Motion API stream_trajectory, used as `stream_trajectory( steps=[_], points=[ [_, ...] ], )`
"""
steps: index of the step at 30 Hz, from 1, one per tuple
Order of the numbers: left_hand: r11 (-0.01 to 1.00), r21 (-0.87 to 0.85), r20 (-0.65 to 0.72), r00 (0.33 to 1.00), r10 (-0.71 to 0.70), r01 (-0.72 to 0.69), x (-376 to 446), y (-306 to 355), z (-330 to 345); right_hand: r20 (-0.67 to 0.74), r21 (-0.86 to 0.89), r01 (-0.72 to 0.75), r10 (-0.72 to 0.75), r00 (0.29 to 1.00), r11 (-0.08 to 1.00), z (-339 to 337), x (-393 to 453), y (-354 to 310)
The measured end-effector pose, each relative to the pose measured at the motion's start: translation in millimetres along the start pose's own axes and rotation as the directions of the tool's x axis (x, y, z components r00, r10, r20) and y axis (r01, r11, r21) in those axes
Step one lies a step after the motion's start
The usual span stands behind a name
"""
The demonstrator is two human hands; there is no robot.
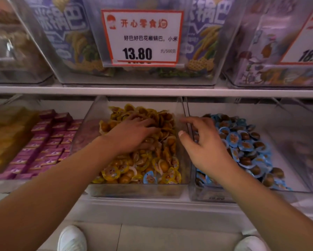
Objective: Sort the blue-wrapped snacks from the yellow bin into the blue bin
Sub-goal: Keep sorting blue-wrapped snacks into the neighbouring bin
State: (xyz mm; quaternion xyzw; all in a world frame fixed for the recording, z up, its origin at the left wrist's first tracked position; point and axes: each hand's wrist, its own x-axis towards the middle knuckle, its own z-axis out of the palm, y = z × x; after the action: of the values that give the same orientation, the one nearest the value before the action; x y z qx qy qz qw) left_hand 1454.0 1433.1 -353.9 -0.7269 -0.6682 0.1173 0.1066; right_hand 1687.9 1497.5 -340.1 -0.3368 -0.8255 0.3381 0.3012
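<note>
Left hand (134, 134), fingers spread flat, rests on the yellow-wrapped snacks in the clear yellow bin (139, 191). Right hand (204, 142), fingers loosely open and holding nothing, hovers at the wall of the clear blue bin (204, 196). One round blue-wrapped snack (149, 177) lies at the yellow bin's front, nearer the person than both hands, roughly midway between them.

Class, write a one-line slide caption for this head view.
Left hand digs through yellow bin; right hand hovers over blue bin.
</note>
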Motion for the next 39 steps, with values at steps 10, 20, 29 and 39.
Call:
stream_trajectory(
  steps=[10,20,29,39],
  points=[
    [0.844,-0.531,0.351,0.887,0.300,-0.075,-38,43,-21,-0.040,-0.042,0.018,-0.020,0.999,0.999,4,2,-1],
    [0.327,-0.938,-0.073,0.863,-0.500,0.110,-44,35,-30,-0.059,-0.150,0.090,-0.100,0.993,0.985,-3,-2,-7],
    [0.501,-0.865,-0.297,0.805,-0.514,0.002,-82,82,-70,0.052,0.023,0.359,-0.359,0.932,0.933,-7,-35,-42],
    [0.442,-0.848,-0.315,0.393,-0.864,0.293,-186,23,-32,0.010,-0.514,-0.019,0.029,1.000,0.857,-68,-34,2]
  ],
)
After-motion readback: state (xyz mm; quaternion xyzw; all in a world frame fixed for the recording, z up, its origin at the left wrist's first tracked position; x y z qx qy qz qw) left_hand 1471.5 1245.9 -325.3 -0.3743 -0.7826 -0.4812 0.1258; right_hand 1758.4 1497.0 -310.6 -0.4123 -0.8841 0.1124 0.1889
